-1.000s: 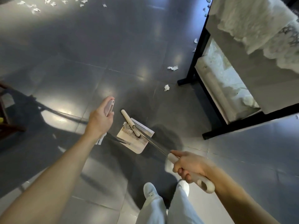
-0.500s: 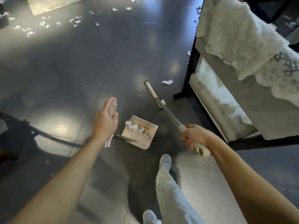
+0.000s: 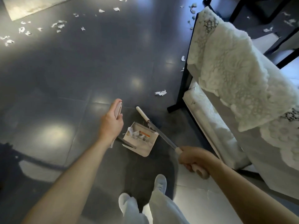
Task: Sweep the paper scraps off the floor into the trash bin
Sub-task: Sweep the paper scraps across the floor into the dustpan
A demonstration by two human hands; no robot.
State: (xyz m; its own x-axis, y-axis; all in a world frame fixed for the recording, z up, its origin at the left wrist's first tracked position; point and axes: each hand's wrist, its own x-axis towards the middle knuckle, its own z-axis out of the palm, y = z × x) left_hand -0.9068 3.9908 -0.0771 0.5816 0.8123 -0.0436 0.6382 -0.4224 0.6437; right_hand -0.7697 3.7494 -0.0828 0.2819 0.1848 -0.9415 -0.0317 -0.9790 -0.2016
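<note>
Two hands, well apart: our left hand (image 3: 111,125) grips the dustpan handle (image 3: 118,109), and our right hand (image 3: 193,158) is curled round the broom (image 3: 163,137). The dustpan (image 3: 145,147) is between them, with paper scraps (image 3: 132,131) inside it. One crumpled scrap (image 3: 160,92) lies on the floor (image 3: 80,78) beyond the broom head (image 3: 142,114), near the black table leg (image 3: 186,81).

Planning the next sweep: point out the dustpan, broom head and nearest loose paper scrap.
dustpan (image 3: 145,148): head view, bare inner floor.
broom head (image 3: 142,114): head view, cream bar.
paper scrap (image 3: 160,92): head view, its middle.
</note>
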